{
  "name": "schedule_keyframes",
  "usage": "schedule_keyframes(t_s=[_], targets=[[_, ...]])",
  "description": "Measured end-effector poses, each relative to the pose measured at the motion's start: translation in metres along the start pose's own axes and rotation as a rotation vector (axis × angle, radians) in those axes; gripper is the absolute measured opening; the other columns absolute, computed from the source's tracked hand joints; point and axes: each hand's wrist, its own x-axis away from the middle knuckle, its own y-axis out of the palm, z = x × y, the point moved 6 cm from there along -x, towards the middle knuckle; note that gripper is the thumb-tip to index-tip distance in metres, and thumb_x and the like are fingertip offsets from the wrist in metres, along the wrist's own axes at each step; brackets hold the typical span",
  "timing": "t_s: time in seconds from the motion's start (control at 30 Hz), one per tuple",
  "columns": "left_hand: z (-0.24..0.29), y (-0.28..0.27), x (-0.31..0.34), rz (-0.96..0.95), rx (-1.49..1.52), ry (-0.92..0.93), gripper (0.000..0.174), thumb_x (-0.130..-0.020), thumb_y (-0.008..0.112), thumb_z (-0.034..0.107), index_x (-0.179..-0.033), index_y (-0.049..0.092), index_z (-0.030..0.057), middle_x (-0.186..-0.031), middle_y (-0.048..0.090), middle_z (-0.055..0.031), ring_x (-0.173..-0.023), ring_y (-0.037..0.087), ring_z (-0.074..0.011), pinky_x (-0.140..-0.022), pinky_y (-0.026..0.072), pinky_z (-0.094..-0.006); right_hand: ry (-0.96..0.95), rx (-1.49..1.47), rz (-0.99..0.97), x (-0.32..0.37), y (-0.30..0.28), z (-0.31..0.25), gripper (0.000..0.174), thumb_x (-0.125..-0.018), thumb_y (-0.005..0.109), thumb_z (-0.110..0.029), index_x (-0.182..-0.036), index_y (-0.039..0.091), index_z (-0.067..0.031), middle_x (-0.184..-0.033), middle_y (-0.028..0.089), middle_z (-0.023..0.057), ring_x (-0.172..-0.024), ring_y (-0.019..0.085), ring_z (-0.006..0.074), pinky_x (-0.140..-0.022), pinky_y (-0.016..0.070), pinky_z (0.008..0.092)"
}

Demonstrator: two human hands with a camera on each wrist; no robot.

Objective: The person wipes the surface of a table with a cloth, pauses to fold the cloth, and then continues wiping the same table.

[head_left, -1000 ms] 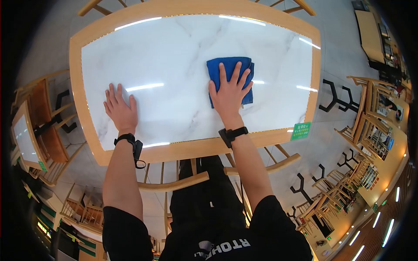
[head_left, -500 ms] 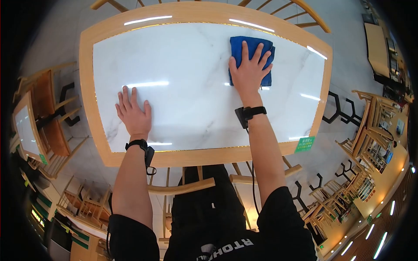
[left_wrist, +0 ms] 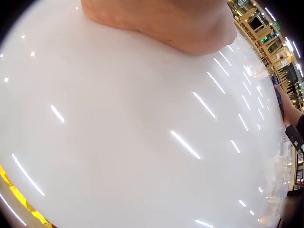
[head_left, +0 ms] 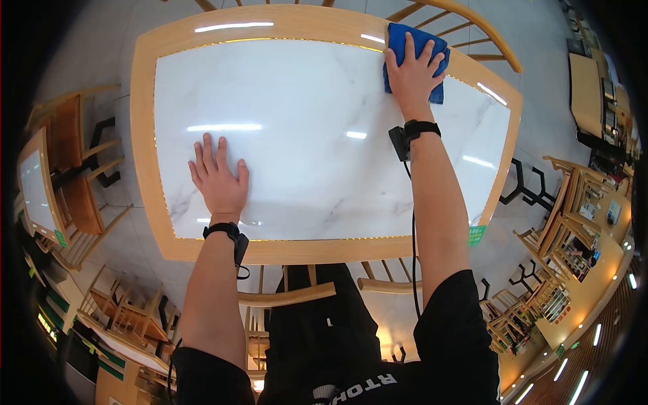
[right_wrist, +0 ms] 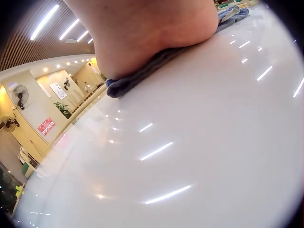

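Note:
A folded blue cloth (head_left: 399, 38) lies over the far edge of the table (head_left: 304, 88), partly on its wooden border and partly on the glossy white marbled top. My right hand (head_left: 414, 75) presses flat on it with fingers spread. In the right wrist view, the heel of that hand (right_wrist: 156, 28) covers most of the cloth (right_wrist: 137, 76), whose dark edge shows beneath. My left hand (head_left: 223, 181) rests flat on the white top near the left front, fingers spread, holding nothing. Its heel (left_wrist: 166, 26) shows at the top of the left wrist view.
A green sticker (head_left: 476, 235) is at the table's front right corner. Wooden chairs stand close around, one chair back (head_left: 472, 23) beyond the far edge and another (head_left: 287, 295) at the near side. A black cable (head_left: 414, 243) hangs from the right wrist.
My right hand has slid the cloth away from me and to the right, from the middle of the white top onto the far border. The left hand stays resting on the table.

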Motion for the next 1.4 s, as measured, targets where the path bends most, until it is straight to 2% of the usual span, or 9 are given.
schedule_keyframes(t_s=[0.2, 0.5, 0.6, 0.7, 0.73, 0.83, 1.1, 1.37, 1.4], targets=[[-0.001, 0.000, 0.001, -0.014, 0.021, -0.012, 0.065, -0.097, 0.060, 0.033, -0.157, 0.046, 0.0123, -0.172, 0.030, -0.0124, -0.159, 0.023, -0.0373, -0.128, 0.0129, -0.0600, 0.009, 0.020, -0.001, -0.026, 0.010, -0.001, 0.071, -0.101, 0.046, -0.064, -0.163, 0.042, -0.0300, -0.171, 0.026, 0.0248, -0.154, 0.020, 0.0585, -0.117, 0.0154, 0.0783], [0.002, -0.001, 0.001, -0.006, 0.014, 0.016, 0.065, -0.099, 0.058, 0.031, -0.159, 0.043, 0.0117, -0.173, 0.028, -0.0129, -0.160, 0.020, -0.0367, -0.128, 0.0117, -0.0586, 0.027, -0.039, 0.036, -0.034, 0.014, -0.018, 0.074, -0.100, 0.044, -0.067, -0.162, 0.043, -0.0274, -0.170, 0.025, 0.0299, -0.151, 0.019, 0.0638, -0.115, 0.0136, 0.0813], [0.003, -0.001, 0.001, 0.004, 0.003, 0.024, 0.065, -0.099, 0.058, 0.032, -0.159, 0.043, 0.0117, -0.173, 0.028, -0.0133, -0.160, 0.021, -0.0372, -0.128, 0.0119, -0.0588, 0.002, -0.042, 0.082, -0.030, 0.018, -0.033, 0.073, -0.099, 0.046, -0.066, -0.161, 0.046, -0.0266, -0.169, 0.028, 0.0286, -0.152, 0.020, 0.0617, -0.115, 0.0134, 0.0814], [0.002, 0.000, 0.000, -0.001, -0.008, 0.021, 0.065, -0.099, 0.058, 0.032, -0.159, 0.042, 0.0117, -0.172, 0.028, -0.0135, -0.160, 0.022, -0.0377, -0.128, 0.0123, -0.0591, -0.074, -0.012, 0.102, -0.026, 0.030, -0.053, 0.080, -0.100, 0.040, -0.075, -0.164, 0.039, -0.0269, -0.170, 0.023, 0.0296, -0.152, 0.018, 0.0634, -0.113, 0.0135, 0.0822], [0.002, 0.000, 0.000, 0.005, -0.006, 0.026, 0.066, -0.099, 0.058, 0.032, -0.159, 0.042, 0.0117, -0.172, 0.028, -0.0135, -0.160, 0.022, -0.0378, -0.128, 0.0124, -0.0593, -0.070, 0.010, 0.133, -0.023, 0.022, -0.067, 0.077, -0.100, 0.043, -0.072, -0.163, 0.042, -0.0267, -0.170, 0.027, 0.0279, -0.153, 0.020, 0.0606, -0.114, 0.0146, 0.0812], [0.003, -0.001, 0.000, 0.013, -0.006, 0.032, 0.066, -0.099, 0.058, 0.032, -0.160, 0.042, 0.0118, -0.172, 0.028, -0.0135, -0.160, 0.022, -0.0378, -0.127, 0.0124, -0.0598, 0.037, 0.020, -0.109, -0.017, -0.019, -0.102, 0.076, -0.101, 0.054, -0.058, -0.163, 0.042, -0.0167, -0.168, 0.031, 0.0293, -0.153, 0.026, 0.0547, -0.119, 0.0178, 0.0756], [0.001, -0.001, -0.001, 0.034, -0.011, 0.039, 0.064, -0.100, 0.058, 0.034, -0.158, 0.044, 0.0124, -0.172, 0.029, -0.0133, -0.159, 0.023, -0.0375, -0.127, 0.0134, -0.0597, -0.045, 0.002, -0.071, -0.004, -0.021, -0.110, 0.075, -0.102, 0.052, -0.060, -0.162, 0.043, -0.0162, -0.167, 0.033, 0.0295, -0.154, 0.025, 0.0539, -0.118, 0.0179, 0.0761], [-0.001, 0.001, -0.001, 0.061, -0.027, 0.047, 0.063, -0.099, 0.060, 0.035, -0.157, 0.046, 0.0142, -0.170, 0.032, -0.0127, -0.159, 0.025, -0.0373, -0.127, 0.0148, -0.0606, -0.128, -0.045, -0.083, 0.044, -0.034, -0.109, 0.075, -0.101, 0.053, -0.058, -0.161, 0.044, -0.0134, -0.167, 0.032, 0.0301, -0.154, 0.025, 0.0541, -0.121, 0.0142, 0.0734], [0.000, 0.001, -0.002, 0.064, -0.028, 0.048, 0.062, -0.100, 0.060, 0.035, -0.157, 0.046, 0.0144, -0.170, 0.032, -0.0127, -0.159, 0.025, -0.0372, -0.127, 0.0149, -0.0606, -0.142, -0.049, -0.028, 0.050, -0.028, -0.106, 0.075, -0.100, 0.050, -0.062, -0.161, 0.045, -0.0178, -0.168, 0.031, 0.0285, -0.154, 0.024, 0.0551, -0.120, 0.0146, 0.0755]])
